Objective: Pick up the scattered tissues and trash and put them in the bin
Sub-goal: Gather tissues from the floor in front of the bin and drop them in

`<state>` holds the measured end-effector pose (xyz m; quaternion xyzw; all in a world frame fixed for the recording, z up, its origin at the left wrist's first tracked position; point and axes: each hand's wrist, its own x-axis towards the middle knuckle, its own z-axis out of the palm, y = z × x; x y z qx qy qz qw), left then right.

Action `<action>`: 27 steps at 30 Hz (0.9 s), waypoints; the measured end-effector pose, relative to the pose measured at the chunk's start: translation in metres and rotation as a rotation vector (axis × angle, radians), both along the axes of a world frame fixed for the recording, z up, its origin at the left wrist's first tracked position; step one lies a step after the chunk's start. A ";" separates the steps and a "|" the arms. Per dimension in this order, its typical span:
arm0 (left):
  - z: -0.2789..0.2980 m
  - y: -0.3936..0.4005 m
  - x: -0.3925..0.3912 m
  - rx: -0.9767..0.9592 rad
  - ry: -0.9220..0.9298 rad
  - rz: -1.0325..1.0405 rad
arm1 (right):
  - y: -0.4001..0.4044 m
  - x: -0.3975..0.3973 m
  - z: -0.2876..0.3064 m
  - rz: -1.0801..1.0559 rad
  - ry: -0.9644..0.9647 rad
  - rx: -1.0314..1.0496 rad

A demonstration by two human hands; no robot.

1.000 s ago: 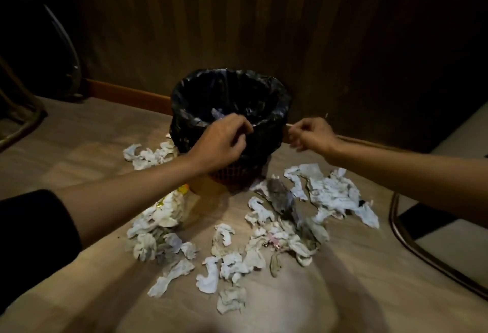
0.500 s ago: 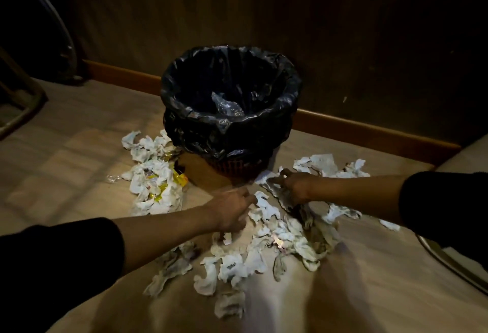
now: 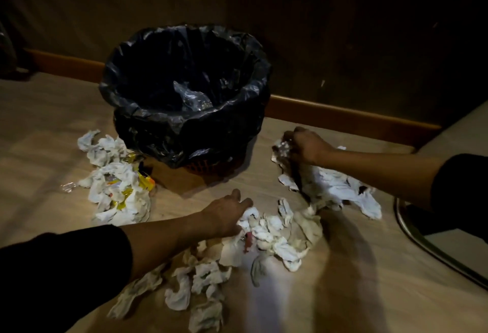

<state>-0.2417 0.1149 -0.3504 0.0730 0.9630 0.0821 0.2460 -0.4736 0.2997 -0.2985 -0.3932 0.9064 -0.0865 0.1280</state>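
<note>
Lighting: dim, warm; brightest on pale wooden floor in foreground. Dark wall underexposed. Soft arm shadows. Slight motion blur, edge distortion.

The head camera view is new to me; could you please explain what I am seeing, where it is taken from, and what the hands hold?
It comes from a camera worn on a person's head, looking down at their two bare hands. A bin lined with a black bag stands on the floor, with crumpled tissues scattered around it and a yellow wrapper among those to the left. The right hand is closed on a wad of tissue; the left hand rests on the middle pile, grip unclear.
</note>
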 end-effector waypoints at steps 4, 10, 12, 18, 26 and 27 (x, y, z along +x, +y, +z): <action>0.006 0.000 0.002 0.028 0.045 -0.016 | 0.023 -0.016 -0.013 -0.082 -0.134 0.256; 0.032 0.006 -0.006 0.111 0.159 0.121 | 0.039 0.006 -0.044 -0.009 -0.072 0.499; 0.038 0.016 -0.007 0.145 0.209 0.080 | 0.042 0.004 -0.041 -0.052 -0.165 0.344; 0.023 0.063 -0.007 0.108 0.161 -0.086 | 0.040 -0.012 -0.016 -0.107 -0.169 0.015; -0.006 0.084 0.009 0.129 0.084 -0.186 | 0.073 -0.001 -0.015 -0.011 -0.167 0.227; -0.008 0.082 0.009 0.149 0.093 -0.240 | 0.076 0.003 -0.016 0.021 -0.168 0.288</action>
